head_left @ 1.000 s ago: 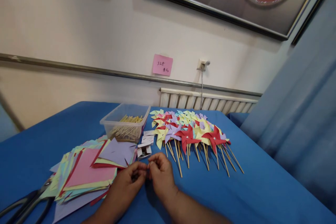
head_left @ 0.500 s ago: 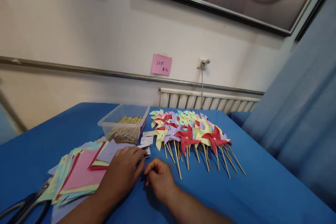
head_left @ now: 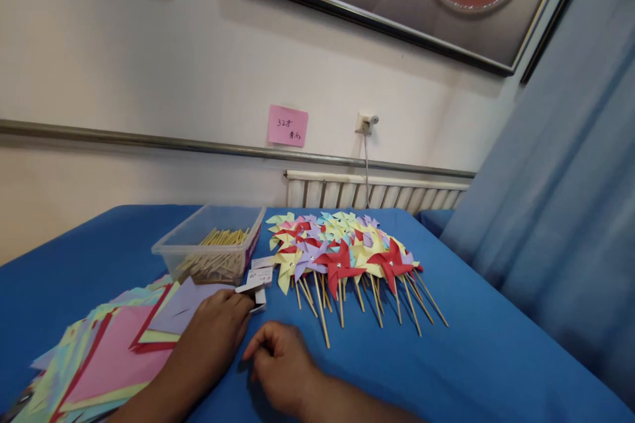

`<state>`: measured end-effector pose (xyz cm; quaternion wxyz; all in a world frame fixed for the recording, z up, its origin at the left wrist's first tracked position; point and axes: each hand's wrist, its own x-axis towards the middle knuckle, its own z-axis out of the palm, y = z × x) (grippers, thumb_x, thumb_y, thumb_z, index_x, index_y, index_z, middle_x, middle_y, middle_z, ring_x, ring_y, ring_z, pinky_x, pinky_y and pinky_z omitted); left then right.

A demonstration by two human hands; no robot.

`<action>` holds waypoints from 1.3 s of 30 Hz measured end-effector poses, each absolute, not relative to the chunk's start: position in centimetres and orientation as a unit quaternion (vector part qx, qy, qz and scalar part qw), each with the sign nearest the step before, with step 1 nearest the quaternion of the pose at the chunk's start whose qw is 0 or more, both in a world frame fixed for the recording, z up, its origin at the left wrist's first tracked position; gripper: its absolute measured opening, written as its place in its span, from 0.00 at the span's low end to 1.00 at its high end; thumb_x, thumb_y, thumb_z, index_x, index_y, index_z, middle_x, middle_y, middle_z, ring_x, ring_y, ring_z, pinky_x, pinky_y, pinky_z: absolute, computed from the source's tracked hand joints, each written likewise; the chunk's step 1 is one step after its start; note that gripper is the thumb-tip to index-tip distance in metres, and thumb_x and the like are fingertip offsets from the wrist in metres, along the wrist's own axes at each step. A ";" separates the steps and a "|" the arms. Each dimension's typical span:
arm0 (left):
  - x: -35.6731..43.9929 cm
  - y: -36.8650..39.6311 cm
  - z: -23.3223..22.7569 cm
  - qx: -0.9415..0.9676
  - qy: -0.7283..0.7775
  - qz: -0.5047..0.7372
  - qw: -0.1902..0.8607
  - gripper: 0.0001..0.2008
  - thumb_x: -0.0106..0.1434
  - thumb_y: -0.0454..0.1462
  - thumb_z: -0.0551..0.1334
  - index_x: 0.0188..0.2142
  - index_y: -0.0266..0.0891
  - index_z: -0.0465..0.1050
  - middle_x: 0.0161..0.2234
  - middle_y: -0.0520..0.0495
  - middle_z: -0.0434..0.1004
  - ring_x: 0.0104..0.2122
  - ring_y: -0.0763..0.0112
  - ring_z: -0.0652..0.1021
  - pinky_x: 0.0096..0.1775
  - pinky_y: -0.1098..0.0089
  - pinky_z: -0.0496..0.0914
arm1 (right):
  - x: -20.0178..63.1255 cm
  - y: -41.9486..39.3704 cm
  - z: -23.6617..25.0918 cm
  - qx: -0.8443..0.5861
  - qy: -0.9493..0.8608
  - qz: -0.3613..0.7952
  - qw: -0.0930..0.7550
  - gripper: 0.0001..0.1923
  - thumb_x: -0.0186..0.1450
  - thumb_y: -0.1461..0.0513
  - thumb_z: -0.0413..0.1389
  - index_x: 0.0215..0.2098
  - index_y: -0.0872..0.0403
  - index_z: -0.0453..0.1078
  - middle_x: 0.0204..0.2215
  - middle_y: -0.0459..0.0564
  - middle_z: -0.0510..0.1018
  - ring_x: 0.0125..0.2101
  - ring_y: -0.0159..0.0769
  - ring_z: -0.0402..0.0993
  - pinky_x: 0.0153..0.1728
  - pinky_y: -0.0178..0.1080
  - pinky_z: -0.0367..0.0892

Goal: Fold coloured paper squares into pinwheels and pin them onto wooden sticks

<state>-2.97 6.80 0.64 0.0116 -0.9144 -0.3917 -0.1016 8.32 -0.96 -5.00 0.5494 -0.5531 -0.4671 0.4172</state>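
Note:
My left hand (head_left: 222, 318) rests beside a small open white box (head_left: 258, 297), its bent fingers together at the box's left side and the fingertips hidden. Just right of it, low over the blue cloth, my right hand (head_left: 284, 365) is closed, fingers curled and thumb near the index finger; anything in it is too small to make out. Under and left of the left forearm lies a fanned pile of coloured paper squares (head_left: 119, 350), with a lilac sheet (head_left: 181, 304) on top. Paper pinwheels on sticks (head_left: 340, 264) lie in overlapping rows beyond my right hand.
A clear plastic tub (head_left: 198, 248) of thin wooden sticks (head_left: 218, 261) stands behind the paper pile. Further white boxes (head_left: 261, 271) lie beside it. Dark scissors (head_left: 20, 402) show partly at the lower left. The blue-covered table (head_left: 446, 370) reaches a wall with a radiator (head_left: 347, 192).
The view has shifted right, so the tub, paper and pinwheels sit further left. My left hand's fingers have bent down at the small white box. My right hand stays closed close by.

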 end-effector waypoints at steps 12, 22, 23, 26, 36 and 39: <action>-3.3 6.5 0.4 -0.921 -0.374 -0.106 -0.029 0.13 0.62 0.34 0.52 0.30 0.41 0.75 0.32 0.44 0.75 0.36 0.60 0.72 0.40 0.61 0.62 | 8.3 -1.5 -5.0 -0.581 -0.504 0.383 0.512 0.13 0.54 0.73 0.51 0.24 0.51 0.73 0.17 0.40 0.71 0.18 0.28 0.64 0.21 0.29 0.58; -3.8 6.6 -0.3 -0.915 -0.369 -0.151 -0.057 0.13 0.64 0.36 0.51 0.28 0.39 0.72 0.31 0.44 0.74 0.34 0.62 0.72 0.38 0.63 0.62 | 8.4 -2.3 -3.4 -0.607 -0.562 0.338 0.449 0.17 0.52 0.75 0.49 0.24 0.51 0.75 0.26 0.43 0.78 0.27 0.32 0.72 0.27 0.32 0.61; -3.7 6.6 -0.2 -0.915 -0.368 -0.152 -0.058 0.13 0.64 0.36 0.51 0.28 0.39 0.72 0.31 0.44 0.74 0.34 0.62 0.72 0.38 0.63 0.62 | 8.4 -2.4 -3.4 -0.606 -0.565 0.335 0.449 0.17 0.53 0.75 0.49 0.24 0.51 0.75 0.26 0.43 0.78 0.28 0.33 0.73 0.28 0.32 0.62; -3.5 6.5 0.0 -0.917 -0.365 -0.144 -0.068 0.12 0.62 0.35 0.52 0.29 0.40 0.73 0.32 0.44 0.75 0.36 0.61 0.72 0.40 0.62 0.62 | 8.4 -2.4 -3.2 -0.601 -0.575 0.329 0.447 0.17 0.53 0.75 0.49 0.24 0.51 0.75 0.28 0.44 0.79 0.31 0.34 0.75 0.32 0.32 0.63; -3.4 6.5 -0.2 -0.915 -0.369 -0.144 -0.072 0.12 0.62 0.34 0.52 0.29 0.40 0.73 0.35 0.43 0.76 0.40 0.60 0.72 0.45 0.61 0.63 | 8.7 -2.4 -3.6 -0.582 -0.610 0.317 0.435 0.16 0.53 0.74 0.49 0.26 0.51 0.75 0.29 0.44 0.80 0.32 0.33 0.75 0.34 0.33 0.65; -3.4 6.5 -0.3 -0.912 -0.373 -0.154 -0.075 0.12 0.62 0.34 0.52 0.28 0.40 0.73 0.35 0.43 0.76 0.39 0.60 0.73 0.44 0.62 0.63 | 8.6 -2.5 -3.5 -0.587 -0.615 0.307 0.428 0.17 0.53 0.74 0.49 0.26 0.51 0.75 0.30 0.44 0.80 0.33 0.33 0.75 0.35 0.33 0.65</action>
